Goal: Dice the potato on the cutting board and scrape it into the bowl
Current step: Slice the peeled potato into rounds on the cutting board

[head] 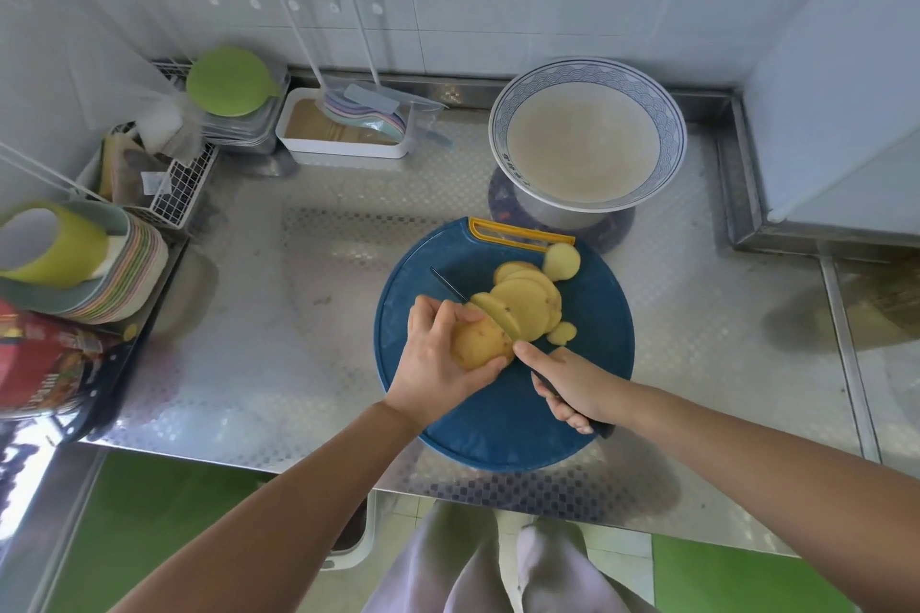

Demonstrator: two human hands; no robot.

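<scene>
Left hand (432, 361) curls around the potato (480, 343); right hand (572, 386) grips the knife (545, 386), forefinger extended, on the cutting board (498, 413) at the steel tabletop's (298, 314) near edge.

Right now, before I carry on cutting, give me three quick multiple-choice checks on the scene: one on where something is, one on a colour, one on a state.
1. Where is the bowl?
A. Beyond the cutting board, toward the wall.
B. On the cutting board.
C. Left of it, in the wire rack.

2. What colour is the cutting board?
A. Green.
B. Blue.
C. White.

3. What state is the potato in?
A. Whole.
B. Diced, in the bowl.
C. Partly sliced.

Answers:
1 A: the bowl stands past the cutting board's yellow handle.
2 B: its bare surface is dark blue.
3 C: slices lie on the cutting board while the left hand grips the uncut end and the right hand holds the knife.
</scene>
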